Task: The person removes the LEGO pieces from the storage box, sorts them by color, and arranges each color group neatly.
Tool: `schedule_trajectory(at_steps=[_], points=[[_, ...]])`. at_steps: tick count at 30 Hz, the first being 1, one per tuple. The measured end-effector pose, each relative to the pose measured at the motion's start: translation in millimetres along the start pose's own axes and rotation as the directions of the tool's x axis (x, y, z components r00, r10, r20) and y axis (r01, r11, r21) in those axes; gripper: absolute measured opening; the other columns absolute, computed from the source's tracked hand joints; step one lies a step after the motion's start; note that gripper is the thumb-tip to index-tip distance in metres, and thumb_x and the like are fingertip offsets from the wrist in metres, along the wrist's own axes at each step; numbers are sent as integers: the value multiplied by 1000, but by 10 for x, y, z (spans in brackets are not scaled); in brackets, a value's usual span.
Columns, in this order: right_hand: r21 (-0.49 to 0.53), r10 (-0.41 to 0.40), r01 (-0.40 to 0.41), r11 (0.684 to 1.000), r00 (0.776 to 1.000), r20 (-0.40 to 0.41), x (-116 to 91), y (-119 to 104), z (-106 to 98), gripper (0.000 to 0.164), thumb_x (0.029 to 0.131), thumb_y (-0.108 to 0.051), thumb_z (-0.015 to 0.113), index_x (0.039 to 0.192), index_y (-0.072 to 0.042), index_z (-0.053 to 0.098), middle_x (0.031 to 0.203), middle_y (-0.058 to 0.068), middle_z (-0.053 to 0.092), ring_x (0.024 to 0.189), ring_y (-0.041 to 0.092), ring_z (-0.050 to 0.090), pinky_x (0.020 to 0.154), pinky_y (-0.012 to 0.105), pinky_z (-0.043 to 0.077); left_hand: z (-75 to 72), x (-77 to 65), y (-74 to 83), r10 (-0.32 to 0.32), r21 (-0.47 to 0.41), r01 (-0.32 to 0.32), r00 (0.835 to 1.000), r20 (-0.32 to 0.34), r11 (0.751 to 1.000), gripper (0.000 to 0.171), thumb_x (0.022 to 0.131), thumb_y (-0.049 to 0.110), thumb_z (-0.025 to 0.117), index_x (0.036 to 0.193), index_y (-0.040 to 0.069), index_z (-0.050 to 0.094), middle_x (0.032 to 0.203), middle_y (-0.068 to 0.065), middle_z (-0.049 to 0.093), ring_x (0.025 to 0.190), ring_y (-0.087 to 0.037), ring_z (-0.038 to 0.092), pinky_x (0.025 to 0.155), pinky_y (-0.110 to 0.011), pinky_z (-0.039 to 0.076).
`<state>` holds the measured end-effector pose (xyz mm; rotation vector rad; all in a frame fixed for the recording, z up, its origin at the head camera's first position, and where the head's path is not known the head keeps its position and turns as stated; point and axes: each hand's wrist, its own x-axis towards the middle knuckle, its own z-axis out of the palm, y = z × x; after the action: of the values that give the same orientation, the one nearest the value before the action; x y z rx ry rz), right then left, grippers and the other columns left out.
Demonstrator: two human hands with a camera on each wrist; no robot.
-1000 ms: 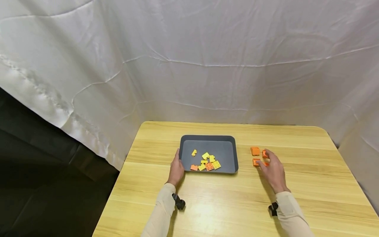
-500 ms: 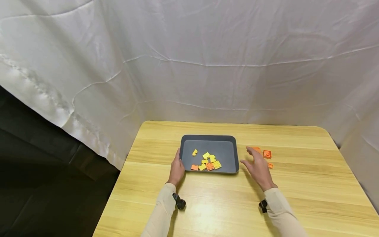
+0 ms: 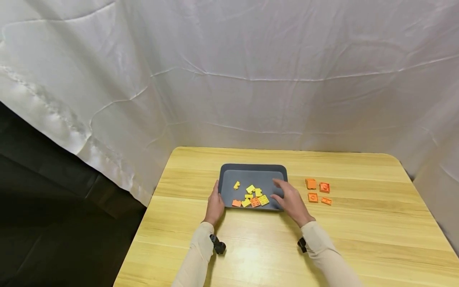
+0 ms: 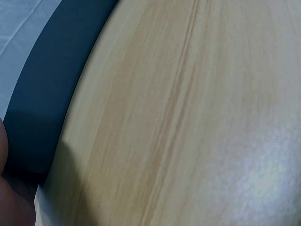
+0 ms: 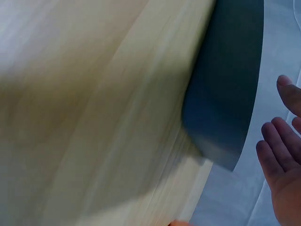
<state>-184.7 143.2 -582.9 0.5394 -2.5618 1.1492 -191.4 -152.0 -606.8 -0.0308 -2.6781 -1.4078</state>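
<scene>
Since a second ago, the right hand (image 3: 292, 201) is shifting leftward, away from four orange toy bricks (image 3: 310, 183) on the table (image 3: 369, 227) and over the right end of the gray tray (image 3: 252, 167). Behind everything, a pale, creased curtain (image 3: 251, 103) is hanging. Before it, the light wood-grained table is filling the lower middle of the head view. Toward the table's far side, the shallow rectangular tray is sitting just left of the four orange toy bricks. Beige sleeves (image 3: 195, 249) are reaching in from the near edge, and a small black camera (image 3: 219, 248) is sitting at the left wrist. The left hand (image 3: 215, 205) is resting against the tray's left wall; whether its fingers are curling round it, I cannot tell. The right hand is spreading thumb and fingers apart, its grip released. On the table, the four orange toy bricks are forming a loose square. Inside the tray, two orange bricks (image 3: 255, 202) and five yellow bricks (image 3: 263, 200) are lying toward the near wall, while one small yellow brick (image 3: 236, 185) is lying apart, nearer the left wall.
</scene>
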Motion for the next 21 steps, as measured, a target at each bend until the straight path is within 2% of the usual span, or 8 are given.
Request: schedule_trajectory(at_steps=[7,13,21], points=[[39,15,-21,999,991,134,58,-90,136,58,84,-2,86,136,7,61,124,24,69,112,38,68,93,52,60,11,-14,16,-5,-6,5,1000,6,1000,54,107,-9,34,159,-10,25,161,-29,34,146,-43,38,121,-53,34],[78,43,-61,995,977,211,87,-126,211,51,87,-4,83,133,4,64,120,21,72,109,36,70,91,50,61,13,-23,38,-17,-15,17,1000,11,1000,54,107,-8,34,160,-9,24,162,-27,33,148,-42,37,123,-52,33],[176,-3,-51,983,957,291,93,-133,292,47,90,-3,79,134,3,64,117,18,74,106,33,73,91,46,62,18,-25,48,-19,-16,19,1000,15,1000,54,107,-8,34,160,-10,24,163,-27,33,148,-41,36,123,-51,33]])
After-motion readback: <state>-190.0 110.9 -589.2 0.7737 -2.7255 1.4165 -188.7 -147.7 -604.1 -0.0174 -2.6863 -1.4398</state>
